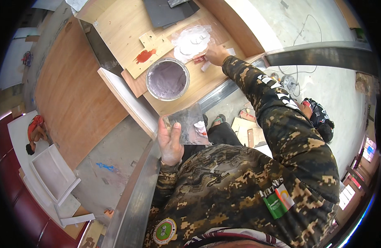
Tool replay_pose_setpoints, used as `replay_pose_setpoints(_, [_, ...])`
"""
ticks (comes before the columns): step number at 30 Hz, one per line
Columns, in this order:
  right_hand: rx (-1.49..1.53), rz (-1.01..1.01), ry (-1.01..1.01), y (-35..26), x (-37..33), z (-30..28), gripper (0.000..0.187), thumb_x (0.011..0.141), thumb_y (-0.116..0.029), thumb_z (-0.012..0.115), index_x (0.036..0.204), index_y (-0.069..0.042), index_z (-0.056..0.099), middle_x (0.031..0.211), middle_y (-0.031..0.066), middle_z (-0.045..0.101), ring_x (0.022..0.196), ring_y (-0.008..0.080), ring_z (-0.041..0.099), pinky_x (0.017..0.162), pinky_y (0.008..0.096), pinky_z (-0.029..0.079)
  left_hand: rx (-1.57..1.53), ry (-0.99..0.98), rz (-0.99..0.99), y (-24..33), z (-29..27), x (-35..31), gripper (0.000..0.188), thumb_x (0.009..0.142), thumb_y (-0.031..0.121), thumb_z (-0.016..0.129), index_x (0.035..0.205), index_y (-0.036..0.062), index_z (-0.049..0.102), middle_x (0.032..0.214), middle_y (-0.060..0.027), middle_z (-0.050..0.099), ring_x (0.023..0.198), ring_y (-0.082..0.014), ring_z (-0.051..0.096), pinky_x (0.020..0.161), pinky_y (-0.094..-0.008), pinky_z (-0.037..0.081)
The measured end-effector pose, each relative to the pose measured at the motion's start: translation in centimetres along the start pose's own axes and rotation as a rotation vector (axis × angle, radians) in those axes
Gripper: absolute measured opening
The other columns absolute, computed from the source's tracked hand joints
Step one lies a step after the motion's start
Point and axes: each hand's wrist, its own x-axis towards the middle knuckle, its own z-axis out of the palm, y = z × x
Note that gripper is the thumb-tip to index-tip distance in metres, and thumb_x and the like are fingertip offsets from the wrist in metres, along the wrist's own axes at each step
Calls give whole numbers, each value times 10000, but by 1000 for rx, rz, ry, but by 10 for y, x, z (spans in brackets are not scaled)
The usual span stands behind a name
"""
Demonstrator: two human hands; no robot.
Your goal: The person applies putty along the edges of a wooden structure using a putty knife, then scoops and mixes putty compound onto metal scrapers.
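Observation:
My left hand (pixel 169 142) is closed round the edge of a flat grey metal putty plate (pixel 186 124), thumb on top. A dab of white and red paste (pixel 200 129) sits on the plate. Farther off, my right hand (pixel 217 54) is closed at the wooden surface, beside a spread of white putty (pixel 192 41). At its fingertips shows a small red-and-white object (pixel 199 59), its kind unclear. Between the hands stands a round tub (pixel 167 79) of greyish-purple putty. A smear of red paste (pixel 145 56) lies on a small wooden board (pixel 153 49) to its left.
Dark sheets (pixel 167 14) lie at the far end of the wooden box (pixel 116 25). Metal rails (pixel 132 198) run close by me. A large plywood panel (pixel 70 95) is at the left. One person (pixel 36 130) crouches left, another (pixel 316 115) is at the right, near a cable (pixel 308 71).

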Motion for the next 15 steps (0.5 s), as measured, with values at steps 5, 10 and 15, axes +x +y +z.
replay_pose_setpoints(5, [92, 69, -139, 7, 5, 7, 197, 877, -145, 590, 924, -43, 753, 1079, 180, 690, 988, 314, 688, 853, 400, 555, 6, 12, -1, 0, 0, 2, 305, 999, 25, 468, 1298, -14, 426, 1217, -99, 572, 1100, -148, 543, 977, -306, 440])
replay_pose_setpoints(10, [114, 52, -150, 8, 3, -5, 195, 879, -141, 594, 938, -39, 749, 1074, 188, 688, 1003, 320, 686, 854, 405, 556, 40, -3, 5, -1, -4, 0, 300, 1003, 31, 462, 1296, -17, 424, 1219, -102, 568, 1104, -146, 539, 976, -305, 439])
replay_pose_setpoints(15, [138, -16, 8, 13, -8, -7, 132, 830, -77, 603, 789, -26, 718, 846, 167, 716, 795, 318, 715, 715, 416, 574, 44, -4, 4, -2, -4, -1, 292, 1005, 38, 464, 1289, -18, 427, 1197, -95, 574, 1082, -141, 544, 964, -303, 443])
